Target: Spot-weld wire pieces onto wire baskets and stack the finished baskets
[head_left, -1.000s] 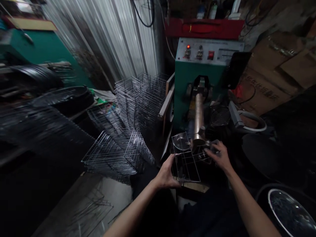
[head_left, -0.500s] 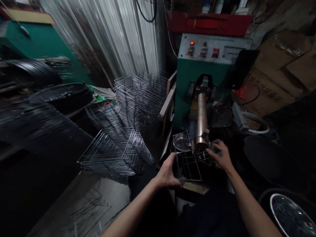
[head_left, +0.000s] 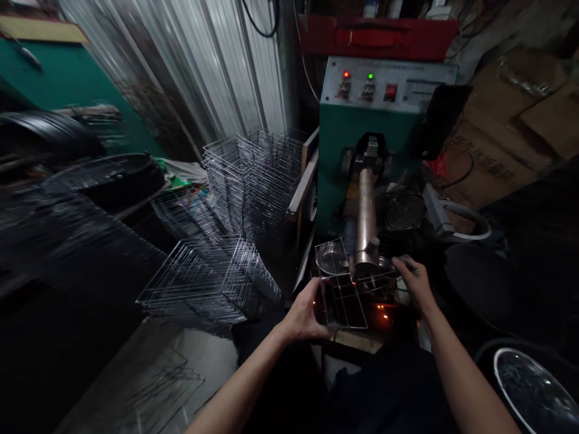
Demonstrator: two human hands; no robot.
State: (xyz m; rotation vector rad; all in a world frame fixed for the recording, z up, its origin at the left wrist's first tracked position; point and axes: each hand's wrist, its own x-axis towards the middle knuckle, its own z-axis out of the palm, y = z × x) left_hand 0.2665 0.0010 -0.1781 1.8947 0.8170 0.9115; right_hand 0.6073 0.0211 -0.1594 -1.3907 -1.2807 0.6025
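Steel wire basket, open grid, held tilted

Spot welder at upper centre of frame, electrode arm projecting down from it toward lower centre. Wire frame at arm's tip, between hands: left hand at frame's near left, right hand at its right. Stacked wire racks left of welder, corrugated metal wall behind them. Cardboard boxes right of welder. Round bin in lower right corner.
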